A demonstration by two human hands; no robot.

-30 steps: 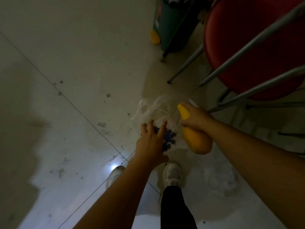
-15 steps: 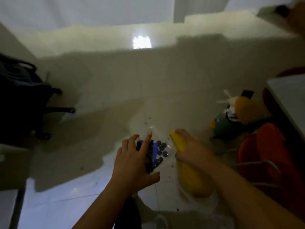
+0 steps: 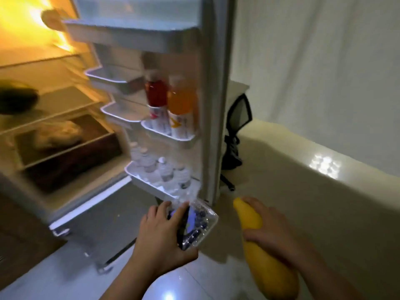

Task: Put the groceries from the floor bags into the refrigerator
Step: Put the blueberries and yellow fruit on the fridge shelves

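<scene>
The refrigerator (image 3: 71, 118) stands wide open on the left, its lit interior washed out in yellow glare near the top, so whatever sits on the highest shelf cannot be made out beyond a pale rounded blur. Its left side runs out of frame. On a middle shelf lies a dark rounded object (image 3: 17, 98), smeared by motion and cut off at the edge. Below it, the crisper drawer (image 3: 65, 146) holds something pale and crumpled, too blurred to name.

The open door (image 3: 207, 87) faces the room with its racks showing. 2 tall bottles stand side by side in one rack, a red bottle (image 3: 156, 94) and an orange bottle (image 3: 181, 102) touching it. The lowest rack carries several small clear water bottles (image 3: 164, 169), their count unclear. Behind the door's edge a black office chair (image 3: 236, 131) is mostly hidden.

Low in the frame, the right hand (image 3: 272, 230) grips a yellow squash (image 3: 266, 256) around its neck; the squash's lower end goes out of view at the bottom. The left hand (image 3: 164, 239) holds a clear blueberry box (image 3: 197, 224), fingers spread over its lid and thumb underneath, covering part of it. Both items are in the air in front of the door's bottom rack, near each other but apart.
</scene>
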